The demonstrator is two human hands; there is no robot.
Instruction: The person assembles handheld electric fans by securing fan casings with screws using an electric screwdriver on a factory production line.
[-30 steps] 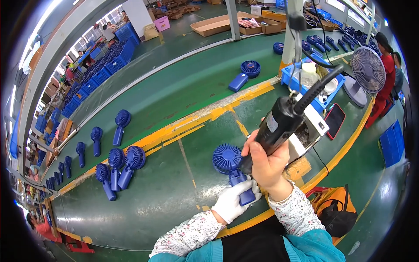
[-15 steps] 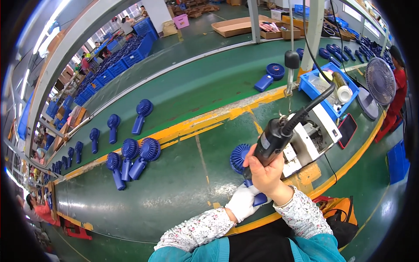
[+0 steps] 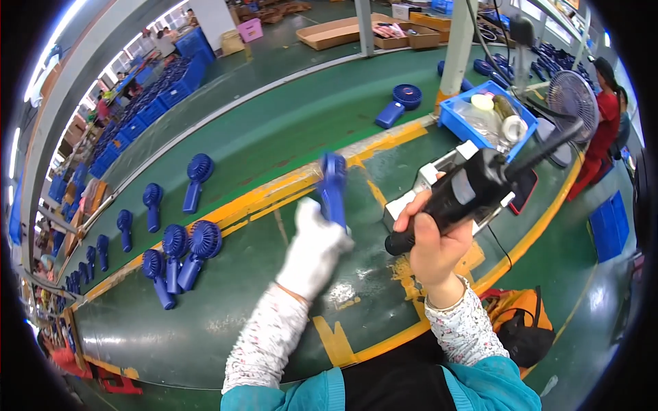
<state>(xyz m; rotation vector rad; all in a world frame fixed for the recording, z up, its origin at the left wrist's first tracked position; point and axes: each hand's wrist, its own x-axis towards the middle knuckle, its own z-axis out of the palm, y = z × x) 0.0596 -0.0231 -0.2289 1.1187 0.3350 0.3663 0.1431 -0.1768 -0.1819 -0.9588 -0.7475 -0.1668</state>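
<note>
My left hand (image 3: 312, 253), in a white glove, is out over the bench with its fingers round the handle of a blue handheld fan (image 3: 333, 195). Motion smears that fan, whose head points away from me near the yellow edge strip. In my bare right hand (image 3: 442, 253) is a black electric screwdriver (image 3: 462, 192), tilted with its tip end toward the lower left and its cable leading off to the upper right. A white fixture (image 3: 439, 168) is partly hidden behind the screwdriver. Three more blue handheld fans (image 3: 204, 241) lie close together on the bench at the left.
Beyond the yellow strip a green conveyor belt (image 3: 274, 133) carries several blue fans, one of them (image 3: 399, 106) near the post. On the right stand a blue bin (image 3: 456, 123) of small items, a phone (image 3: 524, 192) and a grey desk fan (image 3: 572, 96). A person in red is at the far right.
My left hand has carried the handheld fan from beneath the screwdriver forward and left, toward the belt. My right hand has raised and tilted the screwdriver away from it. The whole view has shifted slightly.
</note>
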